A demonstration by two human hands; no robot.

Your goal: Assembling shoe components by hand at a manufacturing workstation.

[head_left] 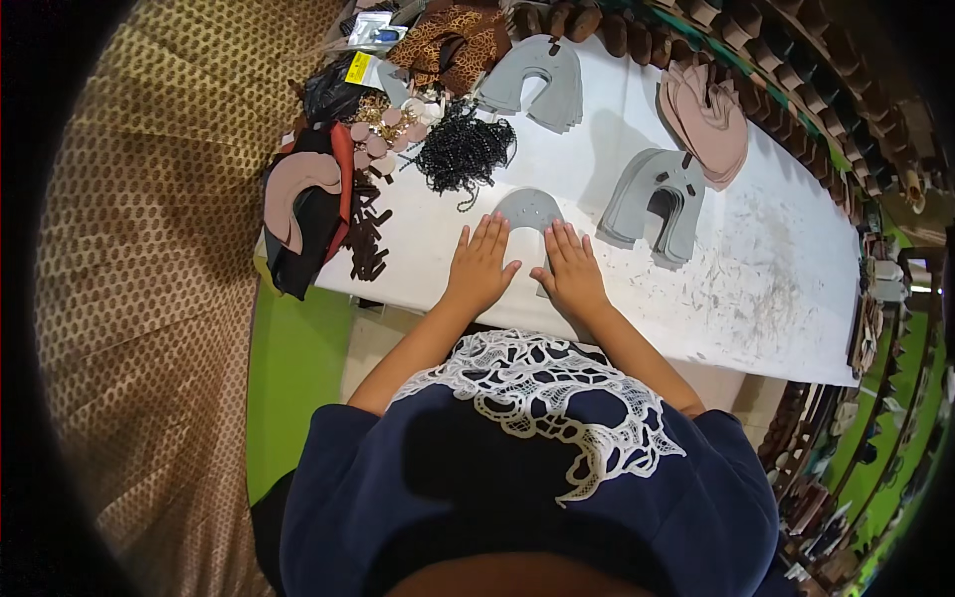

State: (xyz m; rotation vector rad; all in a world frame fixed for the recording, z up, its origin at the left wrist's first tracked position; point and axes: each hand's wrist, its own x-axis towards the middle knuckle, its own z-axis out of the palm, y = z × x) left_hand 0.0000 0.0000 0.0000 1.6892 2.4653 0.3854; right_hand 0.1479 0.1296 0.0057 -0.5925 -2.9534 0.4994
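A grey horseshoe-shaped shoe upper piece (530,207) lies flat on the white-covered table in front of me, its curved end pointing away. My left hand (479,262) rests palm down on its left leg, fingers stretched out and thumb apart. On the other leg my right hand (573,265) lies flat in the same way. Small dots show on the curved part between my fingertips. Most of both legs is hidden under my hands. To the right stands a stack of like grey pieces (622,204) with small dark bits on top.
On the white table (736,269) are another grey stack (560,90), pink pieces (711,119), a tangled black beaded chain (463,149), dark strips (368,239) and pink discs (376,146). A pink curved piece (288,194) lies on black material at left. Shoe racks (776,70) line the right.
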